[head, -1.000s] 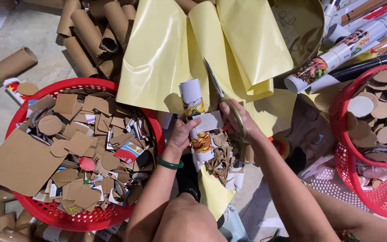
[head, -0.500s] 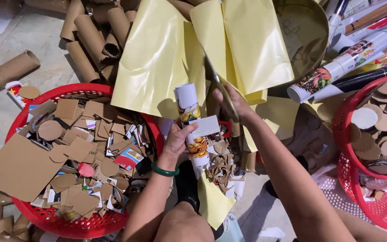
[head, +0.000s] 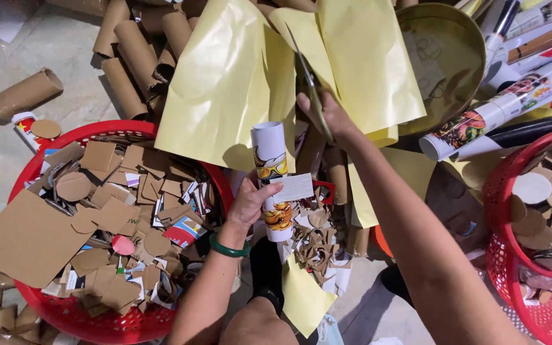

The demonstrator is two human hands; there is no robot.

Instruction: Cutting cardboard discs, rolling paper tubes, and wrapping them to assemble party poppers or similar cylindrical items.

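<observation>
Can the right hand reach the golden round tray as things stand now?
Probably yes: the right hand holds scissors over yellow paper, and the golden round tray lies close beside it, nothing between.

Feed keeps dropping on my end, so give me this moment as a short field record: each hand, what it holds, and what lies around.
left hand: grips a printed paper tube upright, a small white card pinched against it
right hand: holds scissors, blades pointing away over the yellow sheets
left wrist: green bangle
left side: red basket full of cardboard offcuts
right side: second red basket with cardboard discs
top left: bare cardboard tubes on the floor
top right: round metal tray, printed rolls
</observation>
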